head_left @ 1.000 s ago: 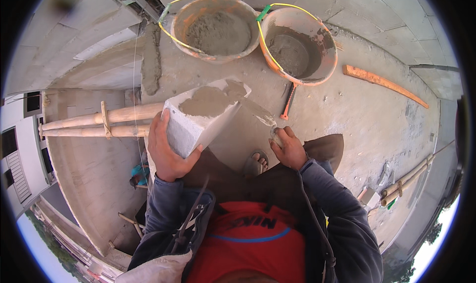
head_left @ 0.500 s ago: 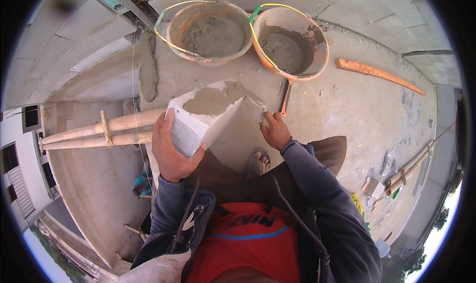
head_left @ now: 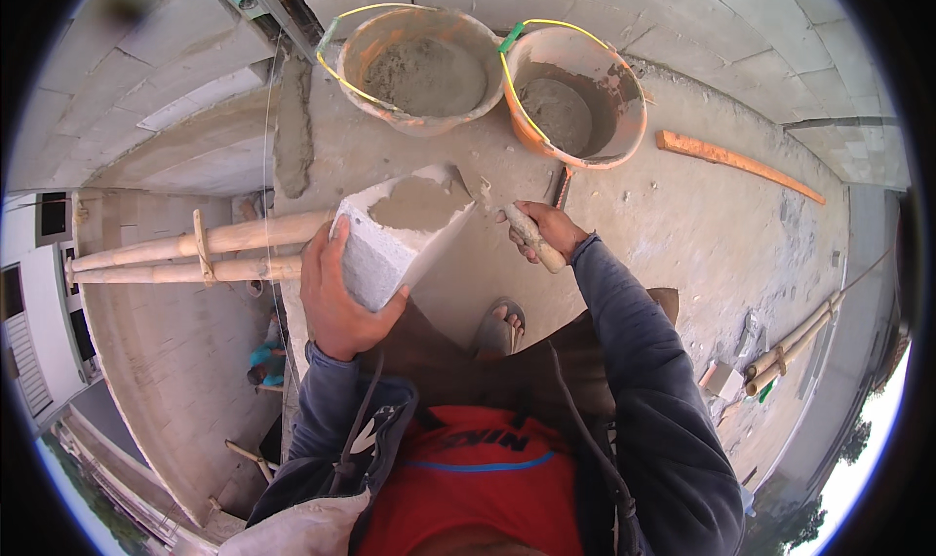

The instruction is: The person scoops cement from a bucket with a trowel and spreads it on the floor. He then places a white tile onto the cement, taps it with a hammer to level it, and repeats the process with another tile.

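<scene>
My left hand (head_left: 341, 288) grips the near end of a pale concrete block (head_left: 375, 254), thumb on one side and fingers on the other. Grey mortar (head_left: 421, 203) lies in a patch on the block's upper face. To the right of the block, my right hand (head_left: 548, 232) is closed around the handle of a trowel (head_left: 534, 236). The trowel's blade is seen nearly edge-on close to the block's right corner, so its shape is hard to make out. Behind my right hand, an orange-and-black tool handle (head_left: 562, 188) rests by the right bucket.
Two mortar buckets, a left bucket (head_left: 356, 98) and a right bucket (head_left: 634, 127), stand ahead by the block wall (head_left: 673, 35). An orange-brown wooden strip (head_left: 741, 163) lies at right. Bamboo poles (head_left: 244, 236) and a taut string (head_left: 265, 156) border the drop at left; a person (head_left: 265, 363) is below.
My right hand has drawn the trowel off the mortar and turned it, so its handle now points toward me. The mortar patch looks smoother. My left hand still holds the block.
</scene>
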The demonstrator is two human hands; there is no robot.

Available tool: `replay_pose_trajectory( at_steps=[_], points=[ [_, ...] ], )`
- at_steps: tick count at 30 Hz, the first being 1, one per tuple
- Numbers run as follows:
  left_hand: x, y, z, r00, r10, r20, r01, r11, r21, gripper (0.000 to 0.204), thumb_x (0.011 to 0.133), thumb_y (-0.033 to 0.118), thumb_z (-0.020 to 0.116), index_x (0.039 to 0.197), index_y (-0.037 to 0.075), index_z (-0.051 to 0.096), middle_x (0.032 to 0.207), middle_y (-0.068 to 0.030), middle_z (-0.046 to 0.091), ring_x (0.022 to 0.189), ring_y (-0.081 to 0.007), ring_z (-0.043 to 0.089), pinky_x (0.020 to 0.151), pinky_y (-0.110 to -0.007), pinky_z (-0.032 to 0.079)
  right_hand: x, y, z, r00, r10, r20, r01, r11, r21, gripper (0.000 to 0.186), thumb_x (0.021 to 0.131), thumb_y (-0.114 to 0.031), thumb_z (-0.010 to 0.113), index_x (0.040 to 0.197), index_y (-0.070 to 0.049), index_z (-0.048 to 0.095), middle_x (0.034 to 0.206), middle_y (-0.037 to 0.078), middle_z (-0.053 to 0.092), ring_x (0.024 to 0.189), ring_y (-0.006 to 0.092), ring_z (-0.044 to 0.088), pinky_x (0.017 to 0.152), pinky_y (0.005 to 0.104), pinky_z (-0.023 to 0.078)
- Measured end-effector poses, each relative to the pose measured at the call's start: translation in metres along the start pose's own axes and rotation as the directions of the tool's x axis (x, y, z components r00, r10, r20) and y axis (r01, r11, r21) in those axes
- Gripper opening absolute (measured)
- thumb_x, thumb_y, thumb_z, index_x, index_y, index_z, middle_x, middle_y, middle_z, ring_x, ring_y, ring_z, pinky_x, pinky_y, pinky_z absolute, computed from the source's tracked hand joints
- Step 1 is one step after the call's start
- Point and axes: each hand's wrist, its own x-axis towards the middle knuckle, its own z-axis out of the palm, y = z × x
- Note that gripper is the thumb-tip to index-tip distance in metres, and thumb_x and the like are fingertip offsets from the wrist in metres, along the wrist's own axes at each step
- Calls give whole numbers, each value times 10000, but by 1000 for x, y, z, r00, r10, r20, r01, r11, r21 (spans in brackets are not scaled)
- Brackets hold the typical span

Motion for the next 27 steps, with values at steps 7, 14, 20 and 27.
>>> replay_pose_trajectory(
  at_steps=[7,14,20,27],
  points=[
    [-1,-5,-8,999,-52,10,51,998,40,1122,641,216,960,1630,34,463,1499,-313,546,1329,-514,588,1104,-561,510,-120,-14,-8,967,254,2,-244,934,-260,431,1203,-385,405,1284,-38,647,774,32,568,540,139,566,513,303,508],
    [-1,-13,-8,998,-68,-3,68,998,2,1133,649,216,957,1638,16,441,1528,-326,526,1357,-517,569,1137,-560,488,-70,14,50,822,-458,-337,145,742,-655,358,1073,-110,670,1390,-52,516,919,147,676,705,288,709,699,411,590],
    [-8,-18,0,999,-38,-22,38,999,-1,1144,654,229,945,1644,1,419,1521,-327,529,1364,-534,557,1150,-576,470,50,84,131,513,-846,-142,2,167,-986,582,1011,1,621,1560,34,432,1221,222,578,992,434,705,843,490,615],
    [-1,-6,-1,997,-73,29,74,997,-20,1121,657,223,944,1637,15,443,1520,-324,534,1366,-519,567,1160,-562,466,-21,117,143,705,-662,-255,-191,170,-967,690,1011,-20,594,1647,75,345,1208,235,552,1001,414,703,823,464,632]
  ],
)
